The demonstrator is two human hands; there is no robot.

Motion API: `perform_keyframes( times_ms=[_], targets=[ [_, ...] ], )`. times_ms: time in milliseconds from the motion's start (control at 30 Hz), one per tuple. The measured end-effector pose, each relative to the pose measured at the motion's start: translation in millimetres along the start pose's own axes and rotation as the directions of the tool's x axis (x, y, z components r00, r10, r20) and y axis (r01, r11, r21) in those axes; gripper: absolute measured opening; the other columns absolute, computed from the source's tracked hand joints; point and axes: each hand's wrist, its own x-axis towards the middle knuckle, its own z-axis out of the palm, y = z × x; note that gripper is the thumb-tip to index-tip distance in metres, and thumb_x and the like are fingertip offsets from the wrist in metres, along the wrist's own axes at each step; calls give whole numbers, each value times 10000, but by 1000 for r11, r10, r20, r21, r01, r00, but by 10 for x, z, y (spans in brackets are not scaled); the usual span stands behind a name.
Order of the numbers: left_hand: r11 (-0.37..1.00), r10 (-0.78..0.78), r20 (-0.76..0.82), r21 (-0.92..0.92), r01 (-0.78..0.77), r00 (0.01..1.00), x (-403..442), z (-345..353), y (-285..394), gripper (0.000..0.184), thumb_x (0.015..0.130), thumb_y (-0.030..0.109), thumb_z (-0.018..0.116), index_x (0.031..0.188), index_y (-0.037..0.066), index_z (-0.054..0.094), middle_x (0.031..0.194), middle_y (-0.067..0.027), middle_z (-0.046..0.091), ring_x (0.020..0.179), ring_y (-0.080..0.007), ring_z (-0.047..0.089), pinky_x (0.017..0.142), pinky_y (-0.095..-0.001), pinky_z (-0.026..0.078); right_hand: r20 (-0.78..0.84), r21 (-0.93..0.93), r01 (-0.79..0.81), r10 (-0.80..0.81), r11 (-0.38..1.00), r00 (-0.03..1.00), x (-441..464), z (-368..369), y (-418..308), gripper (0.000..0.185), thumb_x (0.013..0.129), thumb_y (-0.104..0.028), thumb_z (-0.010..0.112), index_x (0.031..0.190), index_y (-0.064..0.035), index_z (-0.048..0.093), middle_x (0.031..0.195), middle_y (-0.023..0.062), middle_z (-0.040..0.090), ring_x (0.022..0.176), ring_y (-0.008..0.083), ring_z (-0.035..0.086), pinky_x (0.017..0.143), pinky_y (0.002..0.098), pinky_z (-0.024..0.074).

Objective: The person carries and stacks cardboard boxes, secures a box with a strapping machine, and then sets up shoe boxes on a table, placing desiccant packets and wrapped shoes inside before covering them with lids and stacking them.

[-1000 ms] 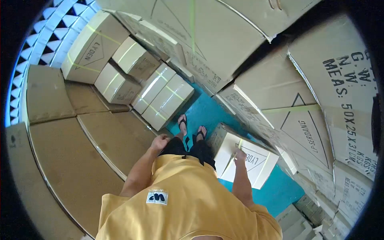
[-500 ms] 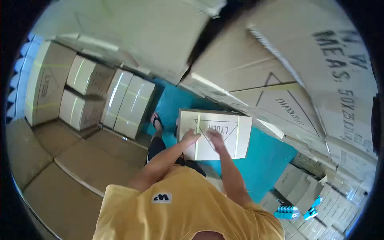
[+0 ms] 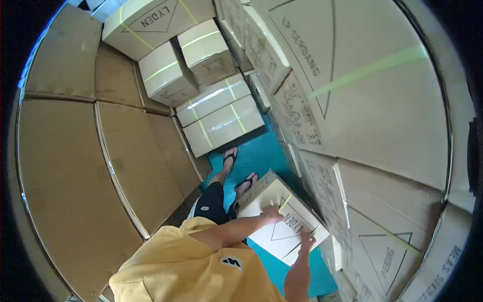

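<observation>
A carton marked LYDEN (image 3: 266, 235), bound with two yellow-green straps, stands tilted in the view on the floor beside my feet. My left hand (image 3: 272, 214) is closed round the strap (image 3: 286, 202) on the carton's far side, palm down over the top face. At the near side, the fingers of my right hand (image 3: 308, 240) are bent round the other strap (image 3: 315, 231). The LYDEN print lies between the two hands.
Large cartons (image 3: 136, 146) line the left. Strapped cartons (image 3: 224, 126) are stacked ahead, beyond my sandalled feet (image 3: 230, 158). A tall wall of cartons (image 3: 372, 100) rises close on the right. Teal floor (image 3: 271, 151) shows between them.
My left hand has come from beside my leg across to the carton and closed on a strap. My right hand has shifted to the other strap. The carton has turned and the view has swung.
</observation>
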Motion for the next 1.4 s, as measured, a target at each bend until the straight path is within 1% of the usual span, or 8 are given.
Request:
perform_keyframes(
  times_ms=[133,333,400,467,600,933,1200,1400],
  targets=[
    [999,-4,-256,-44,-8,967,-3,0,-71,496,718,287,678,1139,27,642,1054,-231,685,1012,-361,658,870,-422,526,-202,-352,-378,325,856,924,-269,170,-598,432,858,-303,726,1167,-96,507,1053,74,581,861,256,567,802,444,503],
    [998,63,-18,13,-63,998,-67,-713,-186,650,761,357,614,1315,24,548,1154,-223,663,1071,-356,639,919,-415,499,-11,-408,-322,348,854,937,-506,374,-913,270,914,-331,597,1078,-117,612,974,42,606,841,184,595,733,447,522],
    [1000,12,-283,10,-10,959,100,-758,-360,626,790,450,627,1236,13,602,1118,-209,678,1035,-349,653,886,-404,513,322,-531,-32,237,847,917,-749,732,-1193,267,919,-333,603,1041,-97,628,901,45,612,783,163,597,654,386,493],
    [918,-76,-262,-395,-35,962,-31,-1385,-491,598,797,544,635,1097,28,680,992,-185,707,974,-331,671,854,-423,517,252,-418,-184,308,890,917,-1079,1424,-1574,223,930,-323,620,925,-100,618,795,32,604,698,139,589,583,336,445],
    [798,-200,-519,-579,-170,831,-1360,-2586,-295,441,847,478,630,950,61,732,767,-113,681,731,-222,645,731,-382,508,423,-317,-225,350,921,836,-1537,2532,-1947,241,921,-349,661,810,-163,554,688,-26,560,599,102,540,551,302,412],
    [535,-365,-817,-576,-619,446,-2460,-4068,-559,267,855,287,646,777,37,696,600,35,524,554,-82,450,517,-304,361,654,-190,224,-47,956,755,-2566,4459,-2970,246,950,-264,643,767,-135,540,656,-49,445,596,61,390,555,245,303],
    [337,-380,-736,-674,-657,560,-2393,-4265,-543,241,846,248,663,718,44,651,609,30,545,542,-89,457,507,-293,356,608,-374,263,21,889,793,-2552,4589,-3190,331,984,-291,592,714,-127,491,632,-51,414,569,72,366,527,255,296],
    [510,-431,-717,-694,-507,548,-2391,-4277,-546,293,855,324,641,864,41,718,692,-62,643,635,-182,582,620,-365,455,687,-344,294,25,891,726,-2397,4564,-3052,322,1007,-266,545,717,-148,468,593,-51,391,521,79,383,504,251,351]
  ],
)
